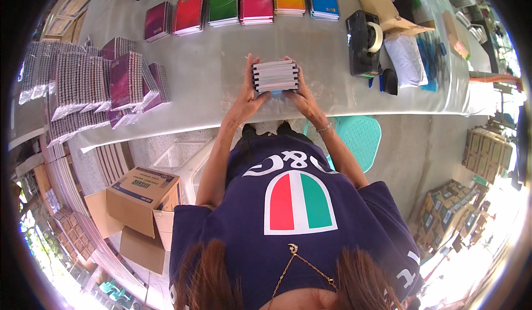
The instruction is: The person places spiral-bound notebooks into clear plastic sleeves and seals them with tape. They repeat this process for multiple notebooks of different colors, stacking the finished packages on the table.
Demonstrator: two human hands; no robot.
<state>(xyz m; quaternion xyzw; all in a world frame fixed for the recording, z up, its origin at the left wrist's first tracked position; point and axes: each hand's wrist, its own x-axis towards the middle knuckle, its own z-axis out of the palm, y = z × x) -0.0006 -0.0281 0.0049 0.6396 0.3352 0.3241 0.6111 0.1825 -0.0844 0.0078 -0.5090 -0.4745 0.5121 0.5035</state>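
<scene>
Both hands clamped on one small stack of spiral notebooks, held edge-up just above the near part of the counter: left hand with its grip closed along the stack's left side, thumb up over the top corner; right hand with its grip closed along the right side, a thin bracelet at the wrist. Probably midway through sorting or bundling, judging by the layout: six coloured piles lined up along the far edge, from maroon and red through green and pink to yellow and blue, seemingly one pile per colour; at the left a large heap of plastic-wrapped notebook packs, apparently already bundled. Held stack unwrapped as yet, with no wrap visible on it. To the right, a black tape dispenser beside a white pouch and a brown cardboard piece. Counter covered in pale grey sheeting, slightly creased. Below it, bare concrete floor, a teal plastic stool, an open cardboard box and flattened sheets at the left, more stacked cartons at the right, bright daylight at the rim.
</scene>
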